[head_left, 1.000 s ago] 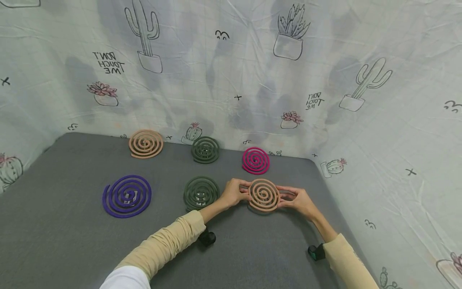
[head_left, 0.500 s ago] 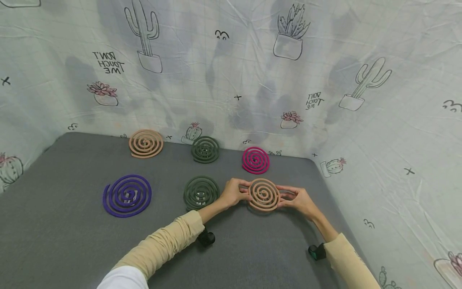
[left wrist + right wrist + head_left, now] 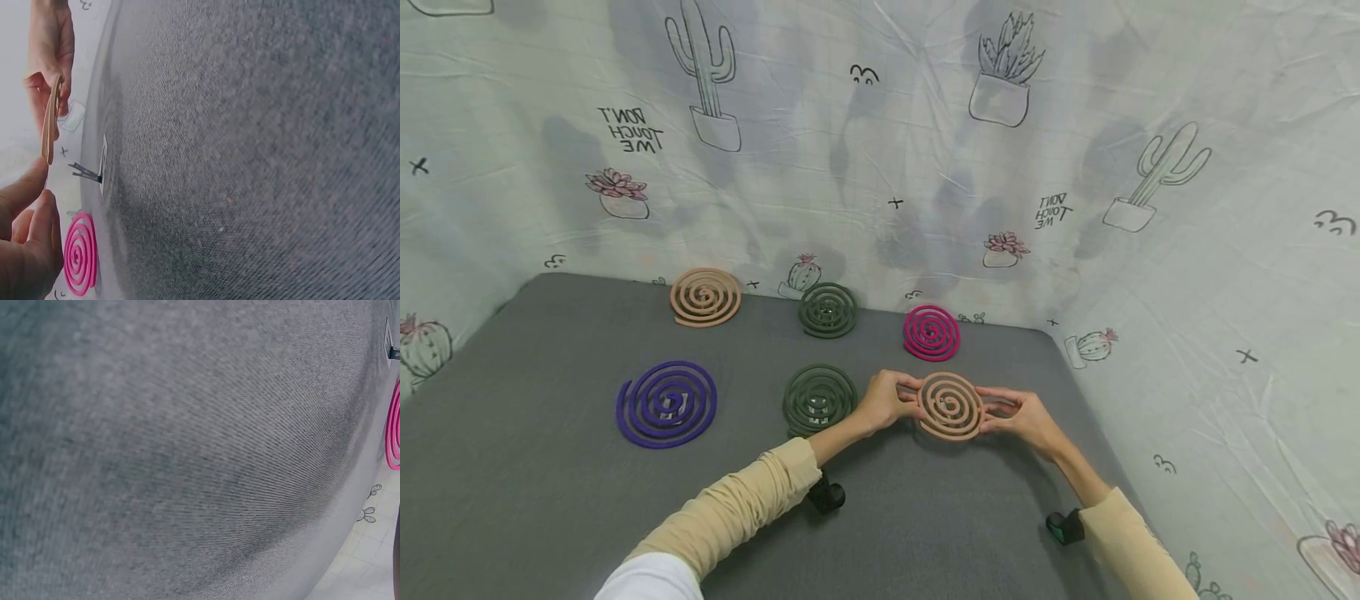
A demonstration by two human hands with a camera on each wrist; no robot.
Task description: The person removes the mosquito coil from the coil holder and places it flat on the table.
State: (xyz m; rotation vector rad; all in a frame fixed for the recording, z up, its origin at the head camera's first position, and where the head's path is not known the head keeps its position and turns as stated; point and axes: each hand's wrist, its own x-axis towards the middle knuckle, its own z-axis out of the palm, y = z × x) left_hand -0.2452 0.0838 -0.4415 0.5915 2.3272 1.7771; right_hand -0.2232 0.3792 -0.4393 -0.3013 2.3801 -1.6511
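Note:
In the head view, both hands hold a tan mosquito coil (image 3: 950, 406) by its opposite edges. The left hand (image 3: 880, 402) pinches its left rim, and the right hand (image 3: 1026, 421) grips the right rim. Seen edge-on in the left wrist view, the coil (image 3: 51, 125) is raised off the grey surface. A small metal stand (image 3: 102, 169) with upright prongs sits on that surface, apart from the coil. Just behind the held coil lies a pink coil (image 3: 932, 332). A dark green coil (image 3: 820, 400) is left of the left hand, partly covered by the forearm.
Further coils lie on the grey table (image 3: 760, 525): a purple one (image 3: 667, 405) at left, a tan one (image 3: 706, 297) at the back left and a dark green one (image 3: 827, 310) at the back middle. Cactus-printed cloth (image 3: 880, 150) hangs along the back and sides.

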